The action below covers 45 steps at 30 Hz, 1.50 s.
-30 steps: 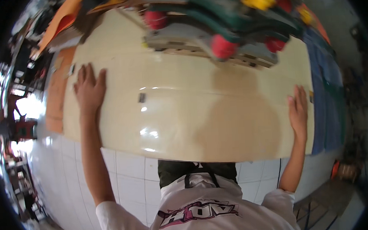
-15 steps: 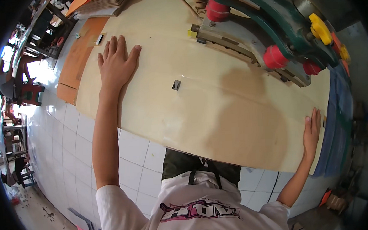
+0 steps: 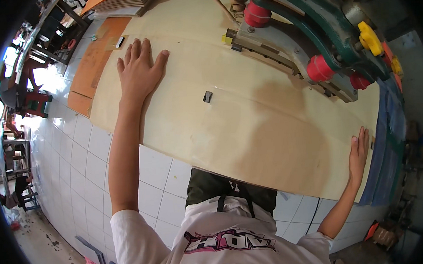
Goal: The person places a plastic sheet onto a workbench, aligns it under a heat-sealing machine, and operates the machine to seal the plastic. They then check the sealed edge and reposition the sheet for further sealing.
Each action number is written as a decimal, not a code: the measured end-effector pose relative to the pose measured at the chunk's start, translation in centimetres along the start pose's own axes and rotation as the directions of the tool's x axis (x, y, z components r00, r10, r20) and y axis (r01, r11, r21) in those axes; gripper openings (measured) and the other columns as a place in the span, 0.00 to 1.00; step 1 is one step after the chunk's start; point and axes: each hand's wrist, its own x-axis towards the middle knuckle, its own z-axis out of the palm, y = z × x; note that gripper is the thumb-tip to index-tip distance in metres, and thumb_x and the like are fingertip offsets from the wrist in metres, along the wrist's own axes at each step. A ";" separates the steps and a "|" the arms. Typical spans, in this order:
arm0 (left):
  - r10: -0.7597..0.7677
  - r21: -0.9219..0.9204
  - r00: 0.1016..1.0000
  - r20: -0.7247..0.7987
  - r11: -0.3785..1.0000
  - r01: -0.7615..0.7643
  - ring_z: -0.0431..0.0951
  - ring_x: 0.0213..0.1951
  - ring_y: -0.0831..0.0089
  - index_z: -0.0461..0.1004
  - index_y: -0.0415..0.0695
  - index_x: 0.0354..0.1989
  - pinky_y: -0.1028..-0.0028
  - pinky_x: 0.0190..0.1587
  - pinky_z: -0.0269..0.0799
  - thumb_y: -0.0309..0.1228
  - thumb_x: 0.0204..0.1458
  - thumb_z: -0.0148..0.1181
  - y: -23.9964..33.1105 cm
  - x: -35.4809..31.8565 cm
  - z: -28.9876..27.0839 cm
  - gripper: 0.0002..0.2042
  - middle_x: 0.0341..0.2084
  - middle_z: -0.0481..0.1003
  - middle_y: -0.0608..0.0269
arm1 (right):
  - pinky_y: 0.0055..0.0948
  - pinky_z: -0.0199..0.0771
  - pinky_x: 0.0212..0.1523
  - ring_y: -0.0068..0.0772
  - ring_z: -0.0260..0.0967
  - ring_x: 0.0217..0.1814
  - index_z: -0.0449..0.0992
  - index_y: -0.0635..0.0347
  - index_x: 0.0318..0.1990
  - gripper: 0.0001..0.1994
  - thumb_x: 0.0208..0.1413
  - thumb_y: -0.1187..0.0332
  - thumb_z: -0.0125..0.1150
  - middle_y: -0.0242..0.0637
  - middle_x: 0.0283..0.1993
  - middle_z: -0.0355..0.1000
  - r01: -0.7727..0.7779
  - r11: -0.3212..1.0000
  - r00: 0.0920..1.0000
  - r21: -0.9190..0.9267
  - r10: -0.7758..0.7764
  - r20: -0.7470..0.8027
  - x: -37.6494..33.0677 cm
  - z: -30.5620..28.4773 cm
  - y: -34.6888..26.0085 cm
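My left hand (image 3: 141,71) lies flat on the cream tabletop surface (image 3: 192,128), near its left side. Its fingers are spread, and nothing is in it. Far to the right, my right hand (image 3: 359,155) rests by the surface's right edge, fingers stretched out and thumb apart, also holding nothing. Between the hands, closer to the left one, sits a small dark rectangular piece (image 3: 207,97) whose kind I cannot make out. Beyond the left fingertips is a small black-and-white item (image 3: 119,42) on an orange-brown board strip (image 3: 82,86).
A green-framed machine (image 3: 326,40) with red round parts and yellow knobs overhangs the far right. Stacked brown sheets (image 3: 123,5) lie at the far left. Blue sheeting (image 3: 384,142) hangs along the right edge. White floor tiles (image 3: 91,167) show on the left.
The view has shifted slightly, so the tabletop items appear a little farther right. Both hands stay flat in about the same places.
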 end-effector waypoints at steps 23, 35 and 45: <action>0.001 0.025 0.999 -0.040 1.000 0.000 0.53 0.72 0.52 0.62 0.44 0.69 0.44 0.71 0.41 0.60 0.60 0.44 -0.2 0.0 0.5 0.37 0.69 0.59 0.46 | 0.56 0.38 0.76 0.52 0.43 0.79 0.58 0.52 0.72 0.33 0.64 0.48 0.51 0.44 0.77 0.47 0.898 0.362 0.303 0.250 -0.921 0.243 -1.4 3.6 -31.7; -0.005 0.025 1.000 -0.025 1.000 0.006 0.52 0.73 0.54 0.62 0.44 0.69 0.44 0.72 0.39 0.60 0.60 0.44 -0.1 0.0 0.3 0.37 0.70 0.58 0.47 | 0.57 0.37 0.76 0.55 0.42 0.79 0.58 0.51 0.72 0.33 0.65 0.45 0.47 0.45 0.78 0.46 0.905 0.358 0.306 0.229 -0.923 0.232 -1.5 4.0 -31.4; -0.015 0.014 1.000 -0.003 1.000 0.015 0.51 0.73 0.55 0.60 0.45 0.70 0.45 0.72 0.38 0.61 0.60 0.43 0.0 -0.1 0.0 0.38 0.70 0.57 0.48 | 0.60 0.39 0.75 0.52 0.43 0.78 0.57 0.50 0.72 0.33 0.64 0.47 0.50 0.44 0.78 0.47 0.904 0.361 0.310 0.227 -0.922 0.234 -1.6 3.7 -31.4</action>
